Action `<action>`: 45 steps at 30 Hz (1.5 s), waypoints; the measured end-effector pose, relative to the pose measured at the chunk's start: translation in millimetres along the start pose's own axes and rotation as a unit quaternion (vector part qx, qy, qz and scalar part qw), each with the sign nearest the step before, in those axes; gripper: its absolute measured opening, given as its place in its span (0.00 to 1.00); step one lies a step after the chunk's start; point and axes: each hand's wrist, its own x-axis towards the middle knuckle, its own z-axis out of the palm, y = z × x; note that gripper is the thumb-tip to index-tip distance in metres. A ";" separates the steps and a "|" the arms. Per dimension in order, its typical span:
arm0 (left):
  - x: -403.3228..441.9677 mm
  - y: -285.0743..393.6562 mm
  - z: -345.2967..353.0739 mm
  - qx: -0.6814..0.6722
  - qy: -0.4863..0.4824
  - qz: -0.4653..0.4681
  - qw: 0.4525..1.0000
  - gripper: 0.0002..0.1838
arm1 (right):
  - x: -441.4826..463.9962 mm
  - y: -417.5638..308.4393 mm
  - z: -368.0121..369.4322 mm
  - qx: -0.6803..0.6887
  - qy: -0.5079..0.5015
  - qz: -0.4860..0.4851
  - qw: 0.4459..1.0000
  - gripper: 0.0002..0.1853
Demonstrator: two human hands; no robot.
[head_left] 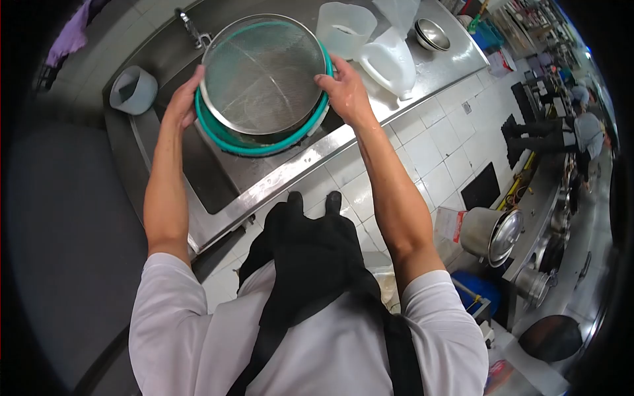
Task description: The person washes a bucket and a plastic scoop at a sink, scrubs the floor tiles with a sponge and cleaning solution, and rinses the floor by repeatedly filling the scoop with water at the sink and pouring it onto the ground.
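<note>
A round metal sieve (264,76) with fine mesh is held over the sink, tilted above a green-rimmed round basin (254,150). My left hand (183,100) is closed at the left side of the sieve, with its fingertips at the metal rim. On the opposite side my right hand (345,91) is closed, its thumb by the sieve's rim and its fingers partly hidden behind the green rim. How far each hand also grips the green basin cannot be made out. The basin's inside is mostly covered by the mesh.
A faucet (191,30) stands behind the sieve. A white container (134,90) sits at the sink's left. On the right counter are a translucent pitcher (345,30), a cut white jug (389,63) and metal bowls (432,34). A large pot (485,231) and a person (584,132) are farther right.
</note>
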 end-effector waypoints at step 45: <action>-18.7 74.9 88.1 0.298 0.076 0.026 0.951 0.35 | -13.3 -30.5 -53.2 0.124 0.011 0.190 0.974 0.11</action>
